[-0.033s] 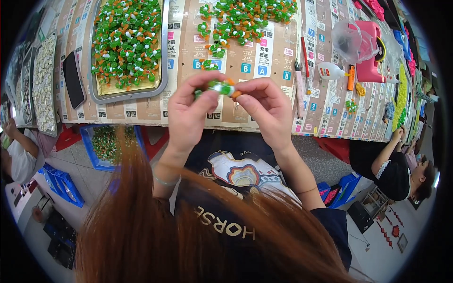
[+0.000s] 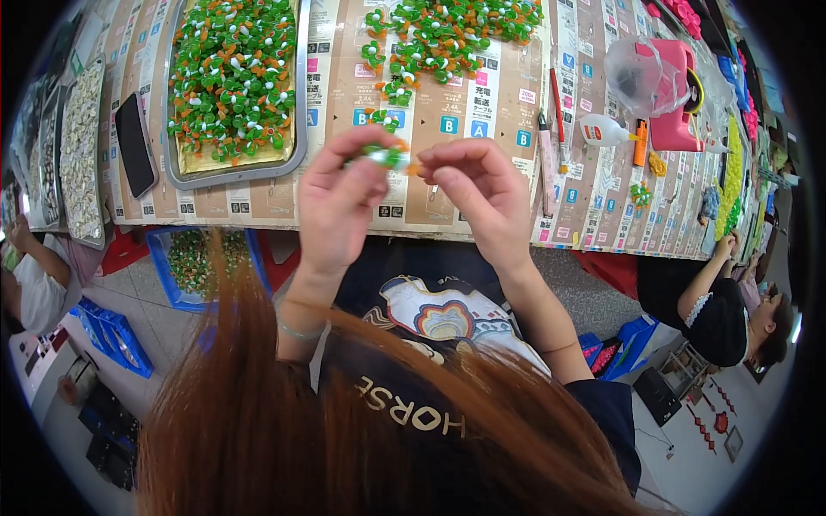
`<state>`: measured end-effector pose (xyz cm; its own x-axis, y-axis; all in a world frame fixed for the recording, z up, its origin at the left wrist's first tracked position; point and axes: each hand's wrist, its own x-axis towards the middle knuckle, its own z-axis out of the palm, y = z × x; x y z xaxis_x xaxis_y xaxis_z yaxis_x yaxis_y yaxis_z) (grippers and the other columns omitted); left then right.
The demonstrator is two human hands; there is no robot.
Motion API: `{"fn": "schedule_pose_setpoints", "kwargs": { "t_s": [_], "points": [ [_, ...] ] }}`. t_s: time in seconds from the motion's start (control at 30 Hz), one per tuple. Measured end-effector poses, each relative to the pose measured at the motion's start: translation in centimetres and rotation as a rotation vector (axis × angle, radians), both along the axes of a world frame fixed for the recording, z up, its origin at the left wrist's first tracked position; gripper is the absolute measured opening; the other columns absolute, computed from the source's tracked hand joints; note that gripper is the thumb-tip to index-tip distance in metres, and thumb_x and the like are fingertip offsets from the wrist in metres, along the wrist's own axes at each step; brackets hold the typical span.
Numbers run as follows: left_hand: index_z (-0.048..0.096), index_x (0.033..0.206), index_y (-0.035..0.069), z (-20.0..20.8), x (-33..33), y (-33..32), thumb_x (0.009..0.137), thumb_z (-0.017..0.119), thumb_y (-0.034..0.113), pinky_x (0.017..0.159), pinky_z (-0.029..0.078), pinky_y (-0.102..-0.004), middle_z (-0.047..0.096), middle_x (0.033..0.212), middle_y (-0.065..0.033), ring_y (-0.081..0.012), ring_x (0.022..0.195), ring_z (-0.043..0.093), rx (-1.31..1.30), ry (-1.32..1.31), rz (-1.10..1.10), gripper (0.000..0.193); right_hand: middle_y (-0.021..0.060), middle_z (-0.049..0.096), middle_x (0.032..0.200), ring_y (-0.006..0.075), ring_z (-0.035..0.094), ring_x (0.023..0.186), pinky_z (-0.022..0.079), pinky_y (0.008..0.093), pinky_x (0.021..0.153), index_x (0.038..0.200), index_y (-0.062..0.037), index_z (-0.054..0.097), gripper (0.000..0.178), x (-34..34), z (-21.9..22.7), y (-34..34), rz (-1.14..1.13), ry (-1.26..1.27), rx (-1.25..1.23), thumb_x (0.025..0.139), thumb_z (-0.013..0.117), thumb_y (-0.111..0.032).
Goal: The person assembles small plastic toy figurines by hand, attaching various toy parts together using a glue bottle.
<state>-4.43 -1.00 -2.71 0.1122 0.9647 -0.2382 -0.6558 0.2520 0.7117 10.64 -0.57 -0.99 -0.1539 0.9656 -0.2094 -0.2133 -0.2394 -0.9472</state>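
Over the table's near edge, my left hand (image 2: 340,193) is closed around a small cluster of green, white and orange beads (image 2: 385,158). The cluster is a little blurred, and my fingers cover part of it. Just to its right, my right hand (image 2: 482,193) has thumb and forefinger bent into a pinch. An orange tip (image 2: 413,170) of the cluster shows beside those fingertips. Whatever thin thing they may hold is too small to make out. Beyond my hands lies a pile of similar bead clusters (image 2: 439,47), with a few strays nearer me.
Left, a metal tray (image 2: 301,95) holds more clusters, beside a black phone (image 2: 136,146). Right lie a red pen (image 2: 557,112), a white glue bottle (image 2: 607,131), an orange lighter (image 2: 640,142) and a pink tape dispenser (image 2: 675,95). A blue crate (image 2: 159,267) stands below; co-workers sit at both sides.
My left hand has moved slightly left with the bead cluster. A small gap has opened between the cluster's main part and my right fingertips, which have barely moved.
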Motion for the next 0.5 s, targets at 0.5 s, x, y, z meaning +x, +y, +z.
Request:
{"fn": "schedule_pose_setpoints", "kwargs": {
  "t_s": [0.5],
  "points": [
    [0.049,0.098,0.004,-0.9,-3.8,0.2,0.082,0.048,0.012,0.056,0.040,-0.0216,0.049,0.084,-0.0024,-0.0112,0.070,0.047,-0.319,-0.216,0.023,0.018,0.0084,0.052,0.082,0.0169,0.054,0.073,0.043,0.0283,0.064,0.097,-0.0016,0.048,0.027,-3.6,-4.2,4.2,0.138,-0.747,0.278,0.073,0.056,-0.009]
  ]
}}
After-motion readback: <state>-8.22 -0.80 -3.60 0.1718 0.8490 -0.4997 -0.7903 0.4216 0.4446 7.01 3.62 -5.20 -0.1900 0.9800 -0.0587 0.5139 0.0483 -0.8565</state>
